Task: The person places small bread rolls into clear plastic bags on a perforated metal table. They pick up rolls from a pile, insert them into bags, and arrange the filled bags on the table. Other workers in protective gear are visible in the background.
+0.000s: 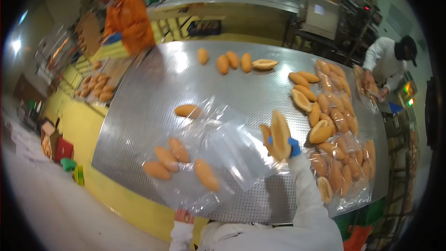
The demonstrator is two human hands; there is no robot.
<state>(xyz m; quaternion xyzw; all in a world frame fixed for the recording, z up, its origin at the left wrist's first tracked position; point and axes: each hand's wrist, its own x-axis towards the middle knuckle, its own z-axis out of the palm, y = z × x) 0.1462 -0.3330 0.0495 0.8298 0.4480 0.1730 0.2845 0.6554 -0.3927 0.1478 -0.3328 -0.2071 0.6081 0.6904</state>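
Observation:
My right hand (294, 147), in a blue glove, grips a bread roll (281, 136) with its pale cut face showing. A second roll (265, 135) is partly hidden behind it in the same hand. At the table's near edge my left hand (184, 215) is close to the bottom of a clear plastic bag (188, 193); whether the fingers pinch it is not clear. Several oblong rolls (166, 158) lie in that bag. Flat clear bags (240, 153) lie to its right, with one roll (188, 111) beyond at the upper left.
Bagged rolls (343, 170) line the right side of the perforated metal table (139, 87), with loose rolls (301, 100) beside them. More rolls (223, 63) lie along the far edge. A person in orange (127, 21) stands far left; another person in white (381, 55) handles a bag (366, 85) at right.

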